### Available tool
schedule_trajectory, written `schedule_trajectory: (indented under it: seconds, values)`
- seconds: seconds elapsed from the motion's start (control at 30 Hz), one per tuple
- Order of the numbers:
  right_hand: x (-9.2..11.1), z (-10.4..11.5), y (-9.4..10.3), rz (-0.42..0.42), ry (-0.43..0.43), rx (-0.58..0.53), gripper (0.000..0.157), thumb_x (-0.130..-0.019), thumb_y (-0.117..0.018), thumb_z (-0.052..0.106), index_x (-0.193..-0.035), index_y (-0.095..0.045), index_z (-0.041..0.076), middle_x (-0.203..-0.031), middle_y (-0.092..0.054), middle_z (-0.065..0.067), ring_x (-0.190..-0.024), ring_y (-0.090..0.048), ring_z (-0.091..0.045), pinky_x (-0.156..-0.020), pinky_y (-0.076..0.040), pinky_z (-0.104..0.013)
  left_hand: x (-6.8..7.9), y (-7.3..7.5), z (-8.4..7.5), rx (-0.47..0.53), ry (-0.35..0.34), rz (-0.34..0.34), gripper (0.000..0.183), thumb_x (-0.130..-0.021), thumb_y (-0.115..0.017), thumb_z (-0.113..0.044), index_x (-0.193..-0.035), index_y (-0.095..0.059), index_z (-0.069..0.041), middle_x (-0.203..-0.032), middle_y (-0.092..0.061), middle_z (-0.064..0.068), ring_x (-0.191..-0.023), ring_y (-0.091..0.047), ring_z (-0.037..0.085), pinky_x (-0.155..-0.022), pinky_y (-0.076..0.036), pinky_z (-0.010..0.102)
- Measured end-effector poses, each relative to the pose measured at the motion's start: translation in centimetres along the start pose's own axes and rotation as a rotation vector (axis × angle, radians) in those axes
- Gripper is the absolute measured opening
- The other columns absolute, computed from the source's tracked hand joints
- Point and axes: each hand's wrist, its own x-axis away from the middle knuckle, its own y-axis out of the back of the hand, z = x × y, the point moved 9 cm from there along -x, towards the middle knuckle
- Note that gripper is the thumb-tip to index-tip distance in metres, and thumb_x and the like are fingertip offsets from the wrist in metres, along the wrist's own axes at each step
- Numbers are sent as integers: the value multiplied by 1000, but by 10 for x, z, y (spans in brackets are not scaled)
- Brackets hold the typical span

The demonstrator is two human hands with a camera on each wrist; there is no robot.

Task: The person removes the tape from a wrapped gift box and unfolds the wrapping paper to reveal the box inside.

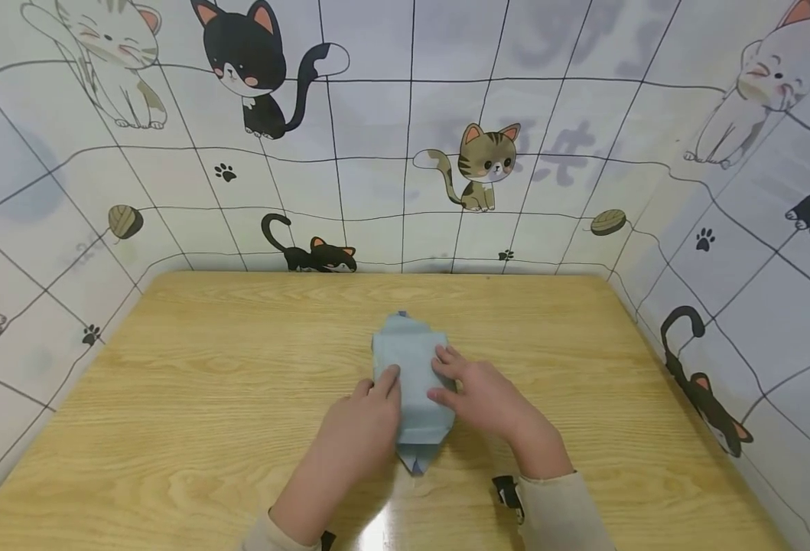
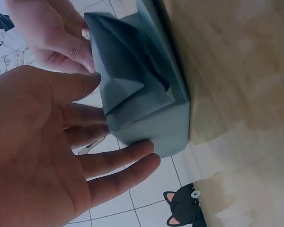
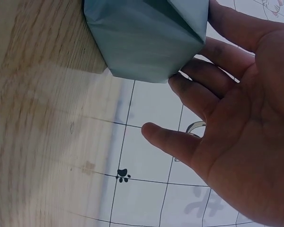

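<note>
A pale blue folded paper piece (image 1: 418,394) lies lengthwise on the wooden table, its near and far ends narrowing to small tips. My left hand (image 1: 365,428) touches its left side, index finger extended over the upper face. On the opposite side, my right hand (image 1: 490,398) rests its fingertips and thumb along the right edge. The left wrist view shows loose layered flaps of the paper (image 2: 132,90) opening at one end, with the left thumb at an edge. Seen from the right wrist, straight fingers touch the paper's slanted side (image 3: 142,47).
The wooden table (image 1: 239,360) extends around the paper on all sides. White cloth walls (image 1: 377,191) with grid lines and cartoon cats enclose its back and sides. Light sleeves (image 1: 563,513) cover both forearms, and a black strap (image 1: 508,493) shows by the right one.
</note>
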Motion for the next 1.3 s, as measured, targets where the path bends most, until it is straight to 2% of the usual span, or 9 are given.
schedule_trajectory:
  seconds: [0.1,0.27,0.43,0.53,0.67,0.77,0.93,1.1,1.3]
  values:
    - [2,3,1,-8,-1,24,59,-104,-71,26,-153,-53,0,-170,-37,-14,-160,-33,-34,-125,-38,-55,2,0,-3,-5,-4,-27,58,-99,-75,-33,-145,-62,0,-155,-59,13,-126,-68,37,-79,-67,43]
    - [5,10,0,-7,11,46,56,-107,-67,24,-154,-52,-3,-170,-36,-18,-161,-32,-37,-126,-36,-57,8,7,-12,-24,-21,-61,57,-97,-77,-42,-138,-68,-2,-148,-64,18,-132,-64,45,-88,-66,51]
    - [7,14,-1,-5,14,55,56,-107,-65,23,-155,-51,-3,-171,-36,-18,-162,-32,-37,-127,-35,-57,7,12,-19,-42,-41,-55,55,-99,-73,-45,-132,-71,-1,-146,-66,21,-132,-65,48,-90,-65,52]
    - [8,15,1,-16,21,90,56,-107,-66,24,-154,-51,-4,-170,-38,-20,-160,-34,-39,-126,-37,-57,1,12,-17,-28,-48,-9,56,-101,-71,-45,-133,-70,2,-147,-65,21,-134,-64,48,-93,-64,51]
    - [12,15,1,-13,-11,183,58,-106,-67,29,-154,-53,-2,-168,-40,-21,-158,-39,-38,-122,-36,-69,-9,8,-9,80,-35,84,54,-106,-66,-41,-135,-69,3,-152,-61,23,-140,-58,50,-103,-60,51]
    - [19,19,-1,4,-68,238,62,-104,-69,34,-156,-53,3,-169,-40,-17,-158,-40,-35,-120,-28,-80,-15,8,0,104,-13,111,47,-108,-62,-39,-132,-72,-1,-154,-61,18,-144,-56,46,-109,-56,55]
    - [32,34,-5,6,-110,323,67,-101,-72,39,-156,-53,6,-169,-43,-16,-159,-40,-36,-118,-15,-88,-21,7,9,21,39,68,52,-107,-61,-46,-130,-74,-1,-152,-64,14,-143,-58,40,-107,-56,61]
    - [39,58,-7,-79,-50,432,54,-98,-77,38,-144,-67,12,-155,-59,-18,-150,-50,-38,-114,-23,-89,-26,3,21,-38,118,27,72,-106,-55,-59,-139,-66,4,-154,-61,17,-146,-54,41,-107,-52,67]
    - [44,71,-9,-151,16,447,45,-97,-79,37,-138,-73,21,-140,-66,-18,-137,-58,-38,-111,-30,-87,-28,4,37,-29,153,17,71,-102,-62,-61,-141,-65,-2,-154,-60,16,-145,-55,43,-108,-51,69]
